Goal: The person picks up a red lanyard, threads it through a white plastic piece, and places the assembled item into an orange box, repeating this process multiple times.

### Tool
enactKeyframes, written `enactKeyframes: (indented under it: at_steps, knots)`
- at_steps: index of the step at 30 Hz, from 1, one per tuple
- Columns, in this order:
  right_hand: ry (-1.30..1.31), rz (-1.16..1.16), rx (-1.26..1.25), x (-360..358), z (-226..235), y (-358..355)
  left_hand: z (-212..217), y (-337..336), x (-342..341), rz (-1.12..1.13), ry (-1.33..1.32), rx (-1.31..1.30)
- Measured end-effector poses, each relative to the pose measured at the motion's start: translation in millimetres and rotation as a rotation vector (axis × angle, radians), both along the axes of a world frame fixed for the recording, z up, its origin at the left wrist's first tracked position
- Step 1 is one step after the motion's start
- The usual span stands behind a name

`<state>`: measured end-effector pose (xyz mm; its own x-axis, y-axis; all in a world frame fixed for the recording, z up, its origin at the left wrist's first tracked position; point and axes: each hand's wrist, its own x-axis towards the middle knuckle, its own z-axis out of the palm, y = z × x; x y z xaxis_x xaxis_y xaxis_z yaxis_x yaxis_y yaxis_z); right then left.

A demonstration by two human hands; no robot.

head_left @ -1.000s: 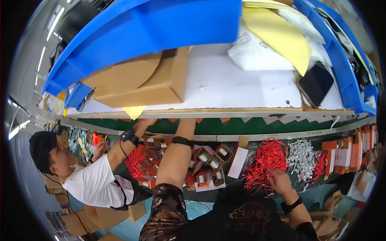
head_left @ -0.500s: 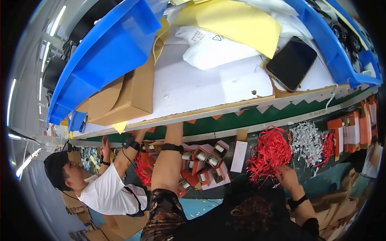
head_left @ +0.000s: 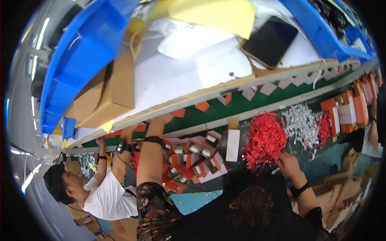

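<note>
A tangled heap of red paper strips (head_left: 266, 138) lies on the dark bench in front of me. My right hand (head_left: 288, 164) is at the heap's lower right edge, fingers bent together around some strips. My left arm stretches far forward past the near bench, and my left hand (head_left: 161, 119) is partly hidden beneath the shelf's edge. It is over the green belt (head_left: 225, 109), close to an orange-and-white box; its fingers are mostly hidden. Between my arms stand several open orange boxes (head_left: 192, 160) with white cylindrical pieces inside.
Silver paper strips (head_left: 300, 125) lie right of the red heap. A white box flap (head_left: 233, 145) stands left of it. Orange boxes (head_left: 346, 110) are stacked far right. Above, a shelf (head_left: 173, 86) carries a phone (head_left: 270, 41) and blue bins (head_left: 84, 52). A co-worker (head_left: 106, 197) reaches in at left.
My left hand now shows at the shelf's edge, where it was hidden before. My right hand stays at the red heap. The view has shifted, and more boxes show along the belt.
</note>
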<state>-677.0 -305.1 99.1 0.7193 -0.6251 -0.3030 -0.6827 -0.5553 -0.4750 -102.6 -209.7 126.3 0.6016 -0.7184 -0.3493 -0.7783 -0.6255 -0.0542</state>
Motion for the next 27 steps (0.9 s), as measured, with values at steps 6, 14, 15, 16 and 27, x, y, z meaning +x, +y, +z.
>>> enactKeyframes:
  at_steps: [6, 14, 15, 16, 27]
  knots:
    - [-0.044, 0.008, -0.01, 3.9, -13.5, -4.6, 13.1, 8.5, 15.4, -0.111, -0.19, -0.011]
    - [-0.07, 0.151, 0.076, 51.9, -102.9, -4.1, 111.2, 40.3, -85.2, 0.005, 0.113, -0.377]
    - [-0.086, 0.159, 0.073, 57.8, -107.5, -4.6, 127.4, 44.7, -113.7, 0.01, 0.096, -0.378]
    - [-0.062, 0.124, 0.031, 65.6, -110.2, -3.8, 147.7, 53.7, -146.5, 0.035, 0.185, -0.444]
    - [-0.404, 0.088, -0.053, 48.4, -44.8, -14.5, 128.1, 151.0, -358.0, 0.209, 0.704, -0.772]
